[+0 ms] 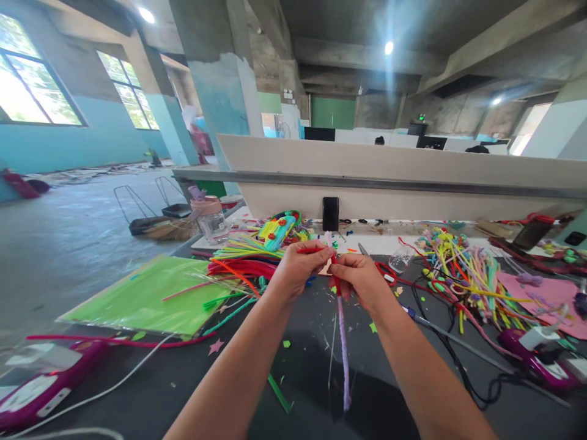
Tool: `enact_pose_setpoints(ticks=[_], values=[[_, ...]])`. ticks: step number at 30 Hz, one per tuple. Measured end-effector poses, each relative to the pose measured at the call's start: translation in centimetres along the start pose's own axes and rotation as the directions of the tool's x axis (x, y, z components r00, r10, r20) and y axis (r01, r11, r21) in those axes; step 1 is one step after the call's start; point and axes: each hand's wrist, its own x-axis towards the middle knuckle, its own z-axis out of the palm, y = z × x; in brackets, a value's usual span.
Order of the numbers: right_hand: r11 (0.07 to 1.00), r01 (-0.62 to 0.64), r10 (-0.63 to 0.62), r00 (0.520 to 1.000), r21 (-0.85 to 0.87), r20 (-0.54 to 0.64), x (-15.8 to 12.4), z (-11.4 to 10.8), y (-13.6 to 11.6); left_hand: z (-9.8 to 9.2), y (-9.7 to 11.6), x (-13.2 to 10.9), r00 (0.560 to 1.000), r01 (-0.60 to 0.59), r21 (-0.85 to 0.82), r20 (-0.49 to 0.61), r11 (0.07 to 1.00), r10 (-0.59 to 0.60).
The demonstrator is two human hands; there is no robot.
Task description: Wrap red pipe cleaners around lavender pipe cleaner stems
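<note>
My left hand [300, 264] is closed in a pinch on a short red pipe cleaner [310, 250] that points to the right. My right hand [361, 276] is closed around a long lilac pipe cleaner [343, 348], which hangs down from the fist towards me over the dark table [312, 360]. The red piece wraps around the lilac one where the two hands meet. Both hands are held just above the table, close together.
Green sheets [147, 296] lie at the left, with bundles of red and green pipe cleaners [243, 260] behind them. A tangle of coloured pipe cleaners [463, 275] lies at the right beside pink paper [545, 293]. Red-handled scissors [383, 269], a glue gun [536, 360], a jar [211, 220] and a phone [330, 213] are nearby.
</note>
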Motion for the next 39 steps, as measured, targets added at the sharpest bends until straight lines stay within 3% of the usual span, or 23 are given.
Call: enact_pose_setpoints(ticks=[4, 6, 9, 12, 15, 19, 24, 28, 32, 36, 39], values=[[0.974, 0.010, -0.038, 0.992, -0.226, -0.118, -0.2, 0.5, 0.1, -0.1, -0.1, 0.1, 1.000, 0.011, 0.023, -0.003, 1.000, -0.011], [0.964, -0.002, -0.027, 0.994, -0.268, -0.105, -0.5, 0.5, -0.2, -0.3, -0.1, 0.0, 0.999, 0.044, -0.013, 0.027, 0.999, -0.044], [0.973, -0.035, 0.056, 0.995, -0.230, 0.088, -1.1, -0.2, -1.4, -0.6, 0.2, -0.2, 0.990, 0.099, -0.070, 0.110, 0.993, -0.090], [0.976, -0.027, 0.096, 0.943, -0.216, 0.319, -1.7, -1.6, -2.4, -0.8, 0.5, -0.4, 0.976, 0.130, -0.081, 0.188, 0.988, -0.113], [0.979, 0.008, 0.078, 0.905, -0.201, 0.418, -1.5, -2.7, -2.4, -0.7, 0.5, -0.6, 0.963, 0.152, -0.080, 0.237, 0.985, -0.129], [0.990, -0.054, 0.112, 0.861, -0.129, 0.497, -0.8, -2.9, -1.4, -0.6, 0.3, -0.7, 0.948, 0.192, -0.088, 0.275, 0.977, -0.162], [0.995, -0.053, 0.080, 0.931, -0.087, 0.355, -0.5, -1.9, -0.7, -0.4, 0.8, -0.6, 0.989, 0.081, -0.009, 0.121, 0.997, -0.080], [0.989, 0.009, 0.021, 0.979, -0.148, 0.201, -0.3, -1.2, -0.3, -0.4, 1.0, -0.6, 0.999, -0.023, 0.198, 0.043, 0.980, 0.015], [0.952, 0.006, 0.028, 0.994, -0.305, 0.109, 0.1, -0.8, 0.2, -0.4, 0.9, -0.5, 0.993, -0.111, 0.434, 0.009, 0.894, 0.119], [0.877, 0.009, 0.003, 1.000, -0.481, 0.023, 0.1, -0.5, 0.4, 0.1, 0.9, -0.7, 0.985, -0.107, 0.619, -0.042, 0.778, 0.169], [0.867, 0.020, -0.020, 1.000, -0.498, 0.005, -0.3, -0.3, 0.0, 0.3, 1.3, -1.0, 0.982, -0.092, 0.618, -0.073, 0.781, 0.174]])
